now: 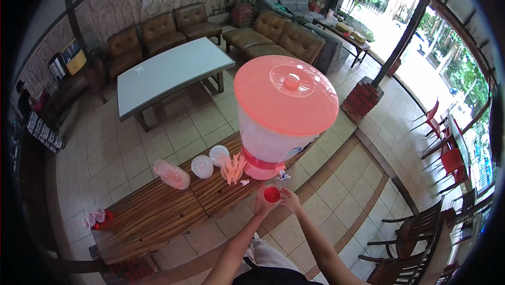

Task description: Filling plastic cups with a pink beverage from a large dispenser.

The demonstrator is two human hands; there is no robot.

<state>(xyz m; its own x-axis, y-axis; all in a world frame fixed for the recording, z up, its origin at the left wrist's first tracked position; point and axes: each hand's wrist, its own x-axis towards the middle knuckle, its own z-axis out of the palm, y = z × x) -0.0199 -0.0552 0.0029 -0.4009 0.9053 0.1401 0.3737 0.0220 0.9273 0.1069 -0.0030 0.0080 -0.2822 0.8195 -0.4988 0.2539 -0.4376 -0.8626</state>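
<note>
My left hand (262,204) is closed round a clear plastic cup of red drink (272,195), held in front of the wooden table. At the cup's right side is my right hand (291,200), its fingers at or against the cup; whether they grip it is unclear. Just beyond stands a large drink dispenser with a pink lid (286,95), some red liquid low inside, its small spigot (282,173) above and right of the cup. Left of the dispenser are a container of pink strips (233,168), two white round lids or lidded tubs (202,166) and a stack of clear cups (172,174).
The striped wooden table (158,222) runs to the lower left, with filled red cups (101,218) at its far end. Behind are a white-topped table (173,74) and brown sofas (158,28). A floor step curves at right, near wooden chairs (410,229). A person stands far left.
</note>
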